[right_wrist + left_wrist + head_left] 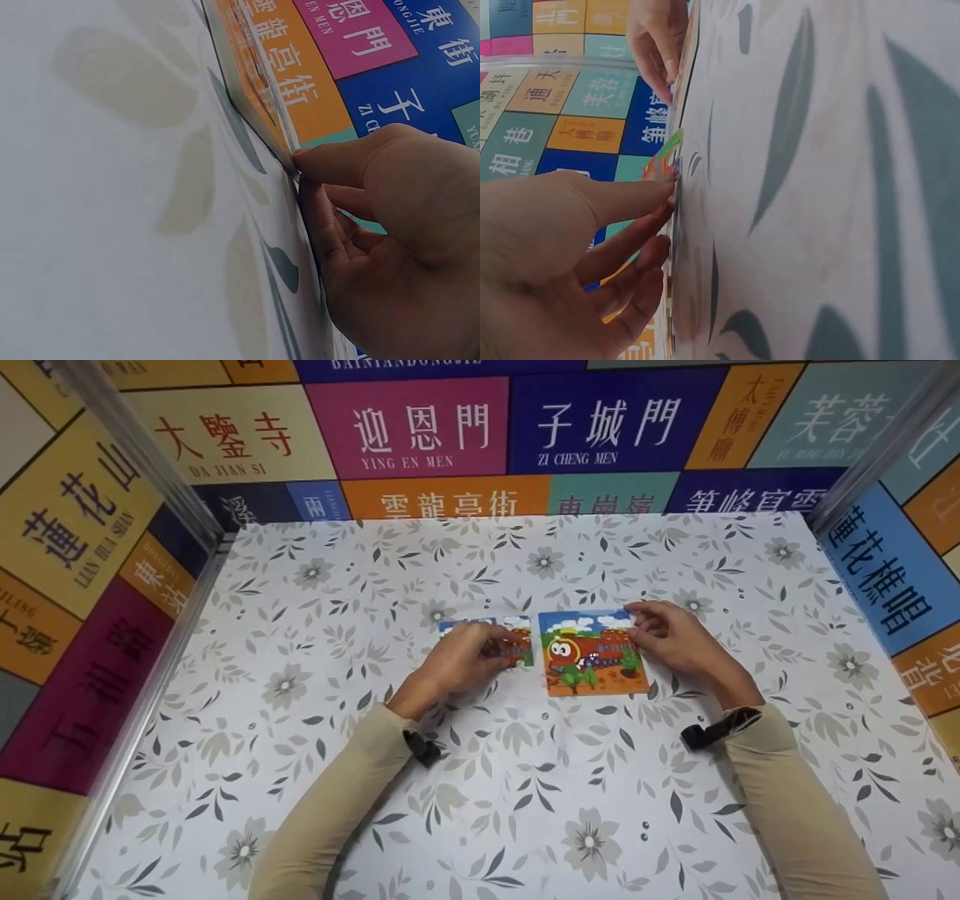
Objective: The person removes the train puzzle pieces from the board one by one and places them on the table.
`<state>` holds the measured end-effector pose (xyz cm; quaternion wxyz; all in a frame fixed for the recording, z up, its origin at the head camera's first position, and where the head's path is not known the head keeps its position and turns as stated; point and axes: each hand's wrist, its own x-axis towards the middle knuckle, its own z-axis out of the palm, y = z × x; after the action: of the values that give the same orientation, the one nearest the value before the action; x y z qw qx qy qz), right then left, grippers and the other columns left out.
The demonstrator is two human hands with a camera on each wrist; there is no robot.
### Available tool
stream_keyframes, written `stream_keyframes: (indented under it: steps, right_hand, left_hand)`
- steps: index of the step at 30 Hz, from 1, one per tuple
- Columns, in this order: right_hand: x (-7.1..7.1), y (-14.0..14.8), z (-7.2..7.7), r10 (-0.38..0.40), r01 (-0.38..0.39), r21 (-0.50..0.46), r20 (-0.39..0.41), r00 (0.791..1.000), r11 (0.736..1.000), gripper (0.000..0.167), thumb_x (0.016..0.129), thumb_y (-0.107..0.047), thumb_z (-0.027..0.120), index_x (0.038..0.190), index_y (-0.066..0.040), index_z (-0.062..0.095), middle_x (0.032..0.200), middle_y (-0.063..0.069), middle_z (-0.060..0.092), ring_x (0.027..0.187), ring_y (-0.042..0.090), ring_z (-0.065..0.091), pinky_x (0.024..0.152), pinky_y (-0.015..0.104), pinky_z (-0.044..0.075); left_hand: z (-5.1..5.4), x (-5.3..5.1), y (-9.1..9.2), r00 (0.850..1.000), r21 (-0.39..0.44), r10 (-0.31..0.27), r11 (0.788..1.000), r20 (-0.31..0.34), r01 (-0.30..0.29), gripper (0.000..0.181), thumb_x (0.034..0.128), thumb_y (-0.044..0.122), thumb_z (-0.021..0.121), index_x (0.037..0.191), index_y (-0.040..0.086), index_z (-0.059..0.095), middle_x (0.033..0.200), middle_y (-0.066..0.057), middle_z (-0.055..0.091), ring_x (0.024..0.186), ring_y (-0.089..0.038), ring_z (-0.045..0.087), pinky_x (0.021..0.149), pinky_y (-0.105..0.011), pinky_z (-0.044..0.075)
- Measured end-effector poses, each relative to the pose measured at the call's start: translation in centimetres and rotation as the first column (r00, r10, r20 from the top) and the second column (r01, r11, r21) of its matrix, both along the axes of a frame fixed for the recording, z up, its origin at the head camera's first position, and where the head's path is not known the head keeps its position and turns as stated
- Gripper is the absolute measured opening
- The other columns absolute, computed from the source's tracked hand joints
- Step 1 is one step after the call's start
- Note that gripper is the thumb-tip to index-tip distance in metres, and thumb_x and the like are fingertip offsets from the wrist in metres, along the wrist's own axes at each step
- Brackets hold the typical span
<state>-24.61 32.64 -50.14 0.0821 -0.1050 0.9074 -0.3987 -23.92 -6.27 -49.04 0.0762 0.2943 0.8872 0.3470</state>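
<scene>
A square cartoon train picture board (592, 660) lies flat on the patterned table. My right hand (671, 637) is at its upper right side, thumb and forefinger pinching the edge; the right wrist view also shows the board's edge (259, 131) at these fingertips. To the left, small pieces (517, 625) with matching train artwork lie beside the board, partly covered by my left hand (469, 656). In the left wrist view, a red and green puzzle piece (660, 156) tilts up between the left thumb and forefinger. The other left fingers are bent near the tabletop.
White tabletop (585, 780) with grey leaves and flowers spreads all around. Colourful panels with Chinese lettering (409, 427) stand along the back and both sides. Clear strips (161, 457) run up the corners. Each wrist wears a black strap with a small camera (424, 748).
</scene>
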Motion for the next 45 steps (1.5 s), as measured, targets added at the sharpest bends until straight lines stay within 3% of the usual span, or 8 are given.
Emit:
stream_keyframes:
  steps: [6, 18, 28, 35, 45]
  right_hand:
    - [0.1, -0.1, 0.0, -0.005, 0.005, 0.01, 0.0, 1.0, 1.0, 0.054, 0.107, -0.021, 0.07, 0.157, -0.007, 0.055, 0.13, 0.019, 0.064, 0.119, 0.031, 0.067, 0.092, 0.007, 0.047]
    - [0.0, 0.0, -0.2, 0.004, -0.005, -0.018, -0.02, 1.0, 1.0, 0.049, 0.108, -0.018, 0.068, 0.154, -0.005, 0.058, 0.125, 0.017, 0.064, 0.111, 0.022, 0.066, 0.09, 0.005, 0.048]
    - [-0.1, 0.0, 0.0, -0.005, 0.005, -0.014, 0.007, 1.0, 1.0, 0.053, 0.108, -0.021, 0.069, 0.157, -0.005, 0.055, 0.128, 0.018, 0.064, 0.116, 0.028, 0.065, 0.09, 0.007, 0.048]
    - [-0.2, 0.1, -0.1, -0.008, 0.008, -0.015, 0.027, 1.0, 1.0, 0.055, 0.108, -0.02, 0.069, 0.158, -0.005, 0.053, 0.129, 0.018, 0.064, 0.118, 0.028, 0.066, 0.091, 0.006, 0.048]
    - [0.1, 0.0, -0.1, -0.004, 0.003, -0.004, -0.015, 1.0, 1.0, 0.05, 0.107, -0.019, 0.069, 0.154, -0.005, 0.057, 0.124, 0.017, 0.065, 0.108, 0.018, 0.066, 0.09, 0.006, 0.049]
  left_hand:
    - [0.0, 0.1, 0.5, 1.0, -0.029, 0.017, 0.999, -0.026, -0.017, 0.032, 0.1024, 0.023, 0.077, 0.134, 0.019, 0.078, 0.114, -0.002, 0.08, 0.094, -0.015, 0.074, 0.085, -0.035, 0.062]
    - [0.2, 0.5, 0.9, 0.998, -0.04, 0.064, 0.997, -0.024, -0.064, 0.03, 0.1005, 0.021, 0.079, 0.129, 0.013, 0.078, 0.108, -0.004, 0.079, 0.095, -0.017, 0.073, 0.086, -0.036, 0.061]
    - [0.2, 0.4, 1.1, 0.998, -0.028, 0.059, 0.998, -0.034, -0.06, 0.026, 0.1012, 0.019, 0.077, 0.126, 0.012, 0.079, 0.108, -0.003, 0.079, 0.095, -0.015, 0.074, 0.085, -0.033, 0.061]
    - [0.5, 0.6, 1.5, 0.993, -0.028, 0.108, 0.994, -0.037, -0.109, 0.026, 0.1021, 0.027, 0.078, 0.123, 0.013, 0.08, 0.111, -0.006, 0.077, 0.098, -0.02, 0.072, 0.087, -0.038, 0.06]
    - [1.3, 1.0, 3.0, 0.997, -0.014, 0.063, 0.998, -0.049, -0.064, 0.028, 0.0986, 0.012, 0.079, 0.126, 0.007, 0.078, 0.114, -0.01, 0.076, 0.104, -0.024, 0.073, 0.091, -0.037, 0.06]
